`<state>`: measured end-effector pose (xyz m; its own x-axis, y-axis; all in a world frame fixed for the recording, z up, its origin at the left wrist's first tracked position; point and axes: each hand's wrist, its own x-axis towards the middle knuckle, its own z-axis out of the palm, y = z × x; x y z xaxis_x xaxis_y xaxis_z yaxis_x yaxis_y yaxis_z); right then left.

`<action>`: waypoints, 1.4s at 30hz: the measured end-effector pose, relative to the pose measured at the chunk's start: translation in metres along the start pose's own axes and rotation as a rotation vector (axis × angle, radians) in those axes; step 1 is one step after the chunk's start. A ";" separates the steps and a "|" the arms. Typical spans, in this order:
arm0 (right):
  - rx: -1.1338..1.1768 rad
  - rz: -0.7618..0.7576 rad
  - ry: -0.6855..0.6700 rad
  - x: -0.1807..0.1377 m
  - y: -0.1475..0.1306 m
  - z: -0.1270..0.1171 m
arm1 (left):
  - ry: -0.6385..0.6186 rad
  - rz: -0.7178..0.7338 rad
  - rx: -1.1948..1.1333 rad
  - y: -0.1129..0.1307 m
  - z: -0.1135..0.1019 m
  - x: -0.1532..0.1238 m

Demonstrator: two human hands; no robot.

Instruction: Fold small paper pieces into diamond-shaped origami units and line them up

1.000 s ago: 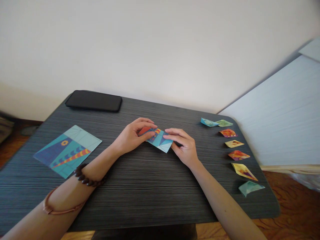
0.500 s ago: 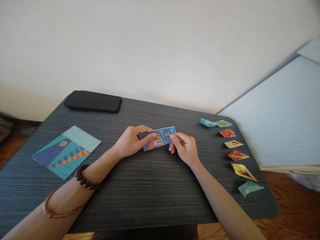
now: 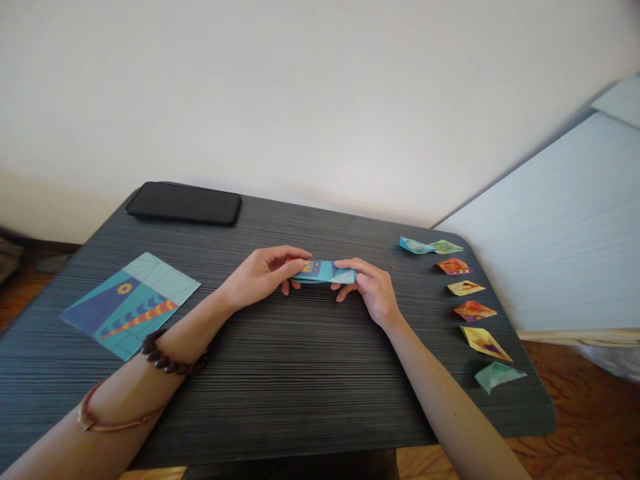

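Between my two hands, over the middle of the table, is a folded piece of patterned paper [image 3: 325, 271] in blue and teal with a yellow and orange motif. My left hand [image 3: 267, 275] pinches its left end, thumb on top and fingers curled behind and below. At the right end, my right hand [image 3: 373, 287] grips it, with fingertips over the upper face and others bent underneath. The paper is a narrow strip seen nearly edge-on, so its underside is hidden. A flat patterned paper sheet [image 3: 133, 303] in similar colours lies to the left of my left forearm.
A black, phone-shaped object [image 3: 184, 203] lies at the table's back left. Along the right edge stand several small folded paper pieces, among them a red one [image 3: 475, 310], a yellow one [image 3: 484, 341] and a green one [image 3: 497, 375]. Behind the dark table [image 3: 300, 387] rises a wall [image 3: 320, 100].
The folded paper has turned in my hands, so a different face with a lighter teal part now shows. It looks flatter and more level. My right fingers have shifted onto its top.
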<state>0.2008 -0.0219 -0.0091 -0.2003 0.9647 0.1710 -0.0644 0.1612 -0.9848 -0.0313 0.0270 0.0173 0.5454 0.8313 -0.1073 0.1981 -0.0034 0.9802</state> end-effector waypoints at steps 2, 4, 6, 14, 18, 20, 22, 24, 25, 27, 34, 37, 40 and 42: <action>-0.025 -0.016 0.031 0.001 0.000 0.000 | -0.005 -0.003 -0.018 -0.002 -0.001 0.000; -0.091 -0.011 0.069 0.002 -0.001 0.003 | -0.005 -0.007 -0.044 -0.004 -0.001 0.000; -0.147 0.014 0.098 0.002 -0.003 0.006 | 0.039 0.027 -0.030 -0.005 -0.001 0.001; -0.267 0.065 0.161 0.004 -0.001 0.011 | 0.064 0.025 0.140 -0.009 0.005 0.003; -0.406 0.077 0.210 0.005 0.000 0.010 | 0.068 -0.012 0.144 -0.007 0.004 0.003; -0.434 0.085 0.199 0.004 -0.002 0.010 | 0.042 -0.039 0.162 -0.006 0.000 0.002; -0.467 0.084 0.180 0.004 -0.005 0.011 | 0.015 -0.048 0.198 -0.004 -0.004 0.002; -0.535 0.062 0.175 0.004 -0.007 0.013 | -0.004 -0.032 0.234 -0.002 -0.006 0.000; -0.574 0.043 0.174 0.003 -0.007 0.014 | -0.007 -0.012 0.261 -0.002 -0.006 -0.001; -0.646 0.004 0.159 0.004 -0.006 0.017 | 0.002 0.044 0.362 -0.001 -0.002 -0.002; -0.863 -0.068 0.119 0.004 -0.003 0.016 | 0.048 0.282 0.712 -0.012 0.011 0.002; -0.897 -0.113 0.059 0.003 -0.004 0.013 | 0.056 0.392 0.775 -0.017 0.008 0.003; -0.919 -0.130 0.055 -0.002 -0.002 0.012 | 0.028 0.444 0.827 -0.021 0.005 0.004; -0.954 -0.163 0.052 -0.007 0.000 0.013 | 0.030 0.451 0.845 -0.023 0.005 0.004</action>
<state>0.1899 -0.0315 -0.0100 -0.2146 0.9198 0.3286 0.7370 0.3733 -0.5634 -0.0300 0.0277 -0.0067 0.6952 0.6674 0.2670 0.5031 -0.7171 0.4824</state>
